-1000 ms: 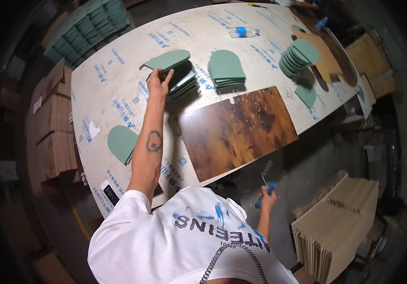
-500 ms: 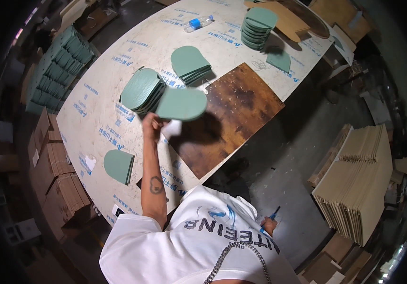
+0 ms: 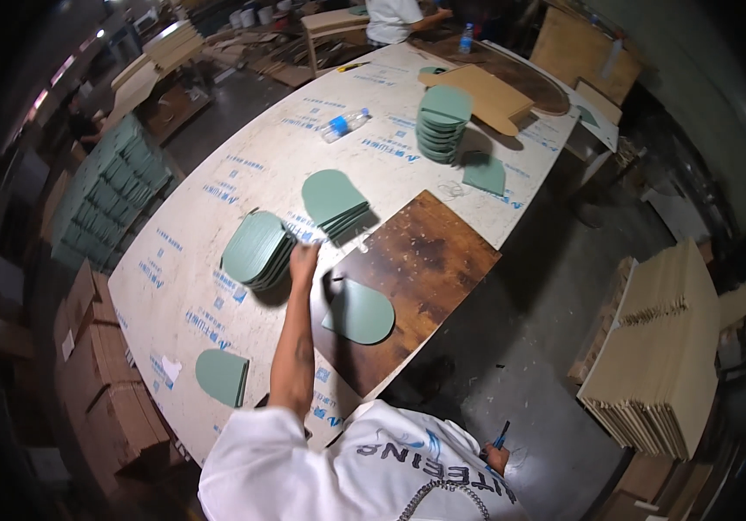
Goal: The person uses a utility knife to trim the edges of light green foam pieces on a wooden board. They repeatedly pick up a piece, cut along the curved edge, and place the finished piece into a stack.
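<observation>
My left hand [image 3: 305, 258] is over the table beside a stack of green round-ended panels [image 3: 256, 247]. Its fingers look curled closed; whatever is in them, if anything, is hidden. A single green panel [image 3: 361, 314] lies flat on the brown stained board [image 3: 429, 252], just right of my left forearm. Behind that hand sits a shorter pile of green panels [image 3: 334, 196]. My right hand [image 3: 496, 458] is low at my right side, off the table, closed around a slim blue tool [image 3: 502, 431] with a dark tip.
Farther back on the printed white table [image 3: 217, 213] stand a tall green stack [image 3: 442, 122], a plastic bottle [image 3: 345, 125] and brown shaped boards [image 3: 481, 94]. More green panels [image 3: 221, 376] lie near left. Cardboard stacks [image 3: 646, 356] stand at right. Another person [image 3: 393, 19] is at the far end.
The green panel that my left hand held up is now flat on the brown board, let go. The hand has moved toward the stacks. The view has tilted up, showing more of the far end.
</observation>
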`<state>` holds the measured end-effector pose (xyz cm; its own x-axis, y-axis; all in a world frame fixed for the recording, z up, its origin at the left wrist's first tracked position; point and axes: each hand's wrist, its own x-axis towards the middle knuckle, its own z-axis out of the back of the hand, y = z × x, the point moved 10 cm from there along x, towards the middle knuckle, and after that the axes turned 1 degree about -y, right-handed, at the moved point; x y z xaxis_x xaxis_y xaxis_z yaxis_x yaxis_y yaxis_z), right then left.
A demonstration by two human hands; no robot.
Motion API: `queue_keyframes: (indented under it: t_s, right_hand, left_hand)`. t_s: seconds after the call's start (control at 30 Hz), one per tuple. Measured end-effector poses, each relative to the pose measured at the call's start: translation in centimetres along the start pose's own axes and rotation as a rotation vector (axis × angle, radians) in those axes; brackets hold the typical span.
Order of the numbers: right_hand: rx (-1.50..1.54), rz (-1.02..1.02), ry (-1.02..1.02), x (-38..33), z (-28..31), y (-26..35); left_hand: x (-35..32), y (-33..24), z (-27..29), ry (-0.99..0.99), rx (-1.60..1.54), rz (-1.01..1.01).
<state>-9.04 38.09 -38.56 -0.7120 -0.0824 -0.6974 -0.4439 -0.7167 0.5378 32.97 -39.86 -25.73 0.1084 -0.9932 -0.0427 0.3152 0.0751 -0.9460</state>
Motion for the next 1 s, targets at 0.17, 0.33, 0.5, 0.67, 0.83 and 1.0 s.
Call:
queue_keyframes:
  t_s: [0.17, 0.33, 0.5, 0.67, 0.83, 1.0]
  right_hand:
    - [-0.051, -0.123, 0.035, -5.0, -1.4, 2.5]
    - [0.049, -0.153, -0.097, -2.2, 1.0, 2.9]
    - [-0.169, 0.402, -0.236, 10.0, -1.6, 15.8]
    - [-0.171, 0.678, 0.261, 1.9, -19.8, 45.5]
    - [-0.125, 0.868, 0.914, -8.2, -39.6, 61.3]
    - [0.058, 0.821, 1.259, -16.0, -49.7, 66.0]
  left_hand:
    - [9.0, 2.8, -1.1, -0.078, -0.275, 0.483]
    - [9.4, 1.1, -4.2, 0.027, -0.036, 0.482]
    - [9.4, 1.4, -3.4, -0.052, -0.218, 0.550]
    - [8.7, 0.2, -0.1, -0.080, 0.238, 0.555]
    - [6.5, -4.3, 0.9, 0.025, -0.214, 0.377]
    - [-3.8, -8.4, -1.7, 0.044, -0.559, 0.410]
